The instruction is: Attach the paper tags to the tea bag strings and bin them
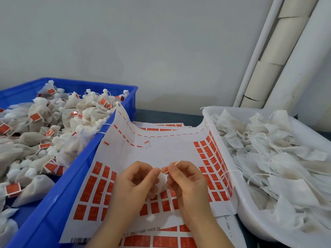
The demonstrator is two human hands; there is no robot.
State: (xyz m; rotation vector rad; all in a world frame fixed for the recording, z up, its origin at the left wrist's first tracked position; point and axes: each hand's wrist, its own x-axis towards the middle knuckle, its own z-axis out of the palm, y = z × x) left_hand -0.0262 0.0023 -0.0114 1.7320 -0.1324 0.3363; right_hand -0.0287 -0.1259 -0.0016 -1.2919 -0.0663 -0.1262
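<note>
String (173, 166) pinched by right hand (188, 183), gauzy white bag (161, 184)

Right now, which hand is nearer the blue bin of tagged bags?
Left. The left hand is over the sticker sheet on the side toward the blue bin; the right hand is farther across, toward the white tub.

Behind the bench you've got a plain grey-white wall (143, 42). At the far right, a thin white pipe (258, 51) runs up at a slant in your view. Just beside it are cardboard tubes (279, 42), beige, stacked end to end w/ the joints showing, tilted the same way. Right of those, touching them, is a fat white roll (308, 59). A strip of dark tabletop (161, 116) shows at the wall's foot.
</note>
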